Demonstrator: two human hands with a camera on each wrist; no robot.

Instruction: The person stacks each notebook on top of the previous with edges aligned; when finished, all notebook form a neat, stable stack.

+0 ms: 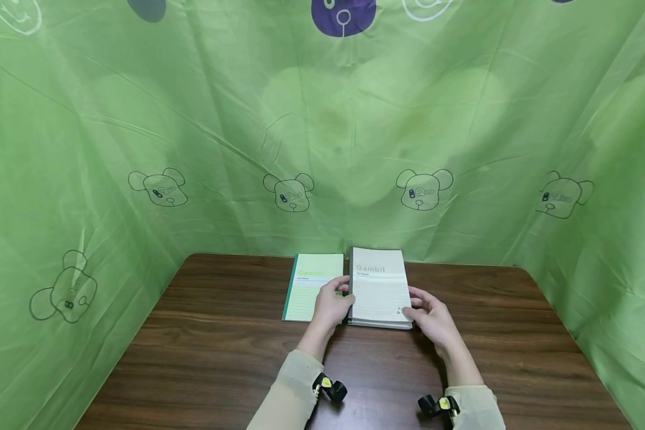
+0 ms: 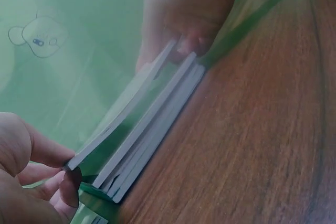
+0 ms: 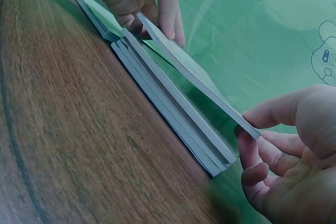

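A grey-white notebook marked "Gambit" is held between both hands, above a stack of similar notebooks. My left hand pinches its dark-bound left edge between thumb and fingers. On the opposite side, my right hand grips the edge near the lower right corner, thumb on top and fingers beneath. Both wrist views show a gap between this lifted notebook and the stack below. To the left lies a pale green notebook with a dark green spine, partly covered by the left hand.
The brown wooden table extends to both sides and toward the front. Green cloth printed with bear faces hangs behind the table and along its sides. The notebooks lie near the table's back edge.
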